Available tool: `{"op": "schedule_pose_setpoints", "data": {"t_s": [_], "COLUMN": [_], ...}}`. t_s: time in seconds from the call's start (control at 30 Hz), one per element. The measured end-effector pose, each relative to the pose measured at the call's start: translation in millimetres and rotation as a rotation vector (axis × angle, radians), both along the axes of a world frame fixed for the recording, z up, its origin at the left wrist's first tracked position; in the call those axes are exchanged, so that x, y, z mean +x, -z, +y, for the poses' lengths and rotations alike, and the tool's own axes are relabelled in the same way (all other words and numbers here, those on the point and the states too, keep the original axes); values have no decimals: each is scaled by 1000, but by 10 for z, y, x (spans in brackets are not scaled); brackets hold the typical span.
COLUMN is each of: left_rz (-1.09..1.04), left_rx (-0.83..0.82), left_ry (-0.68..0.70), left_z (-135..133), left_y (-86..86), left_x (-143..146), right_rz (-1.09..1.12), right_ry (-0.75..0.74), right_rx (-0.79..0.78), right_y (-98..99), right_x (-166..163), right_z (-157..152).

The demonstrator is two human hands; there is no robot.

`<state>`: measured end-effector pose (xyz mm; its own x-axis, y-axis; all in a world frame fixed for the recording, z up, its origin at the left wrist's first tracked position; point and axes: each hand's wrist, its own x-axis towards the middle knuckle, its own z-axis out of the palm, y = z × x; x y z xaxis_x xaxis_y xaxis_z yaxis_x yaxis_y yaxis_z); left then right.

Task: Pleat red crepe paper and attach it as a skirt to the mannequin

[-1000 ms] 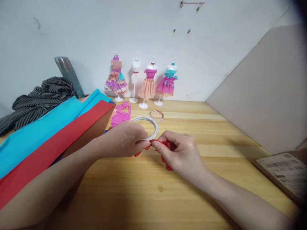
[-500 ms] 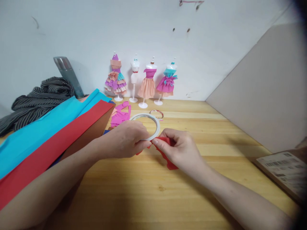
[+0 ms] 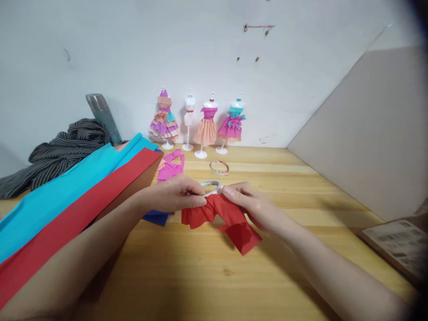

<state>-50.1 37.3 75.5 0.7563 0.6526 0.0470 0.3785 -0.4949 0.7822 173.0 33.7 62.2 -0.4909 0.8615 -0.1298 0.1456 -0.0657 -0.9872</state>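
Observation:
A strip of red crepe paper [image 3: 214,210], gathered along its top edge, hangs between my hands. My left hand [image 3: 177,194] is closed, thumb on top, pinching its left part. A white roll of tape [image 3: 219,186] is tilted behind the paper's top edge, between the two hands; its near side meets the paper. My right hand [image 3: 249,200] pinches the strip's top edge close to the tape roll, and the paper's loose right end drops in a fold below those fingers. How the tape roll is gripped is partly hidden by the left fingers.
Small mannequins, several in paper dresses [image 3: 205,129], stand against the wall. Blue [image 3: 67,178] and red sheets [image 3: 83,205] lie at left, near a striped cloth [image 3: 67,142] and a bottle [image 3: 107,120]. Pink scraps [image 3: 171,169], another tape ring [image 3: 219,167] and a cardboard box [image 3: 394,245] are around.
The tape roll has tipped from upright-facing to flatter and lower. The red strip has been turned outward and now hangs spread between my hands. The view has tilted up slightly.

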Motion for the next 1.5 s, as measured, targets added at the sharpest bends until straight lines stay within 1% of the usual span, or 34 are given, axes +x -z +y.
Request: {"op": "schedule_pose_setpoints", "data": {"t_s": [0.13, 0.23, 0.37, 0.5, 0.6, 0.67, 0.77, 0.87, 1.0, 1.1, 1.17, 1.27, 1.37, 1.5], "left_rz": [-52, -115, -143, -116, -119, -134, -72, -19, -73, -158, -199, -204, -190, -112], "left_rx": [-277, -401, -455, -472, -499, -487, -415, -368, -326, -301, -299, -286, -210, -106], "left_ry": [15, 25, 32, 34, -4, -30, -24, -17, 16, 26, -3, -98, -199, -277], "left_z": [51, 88, 96, 89, 102, 108, 94, 61, 45, 55, 52, 17, -39, -98], "left_y": [93, 151, 184, 243, 306, 324, 299, 266, 285, 314, 315, 289, 243, 170], "left_x": [-30, -40, -53, -57, -41, -18, 32, 83, 94, 73, 73, 116, 180, 219], "right_rz": [214, 295, 357, 395, 421, 452, 498, 510, 507, 523, 538, 542, 502, 453], "right_ry": [38, 61, 38, 5, 28, 57, 99, 85, 61, 83, 124, 164, 195, 178], "right_rx": [-292, -427, -547, -588, -647, -689, -698, -674, -665, -671, -670, -661, -603, -550], "right_y": [123, 188, 199, 206, 251, 288, 326, 344, 358, 359, 355, 341, 321, 309], "right_x": [-70, -128, -151, -143, -151, -166, -189, -195, -174, -163, -163, -166, -166, -169], "right_z": [1, -7, -29, -38, -38, -47, -77, -95, -69, -44, -38, -36, -28, -13]}}
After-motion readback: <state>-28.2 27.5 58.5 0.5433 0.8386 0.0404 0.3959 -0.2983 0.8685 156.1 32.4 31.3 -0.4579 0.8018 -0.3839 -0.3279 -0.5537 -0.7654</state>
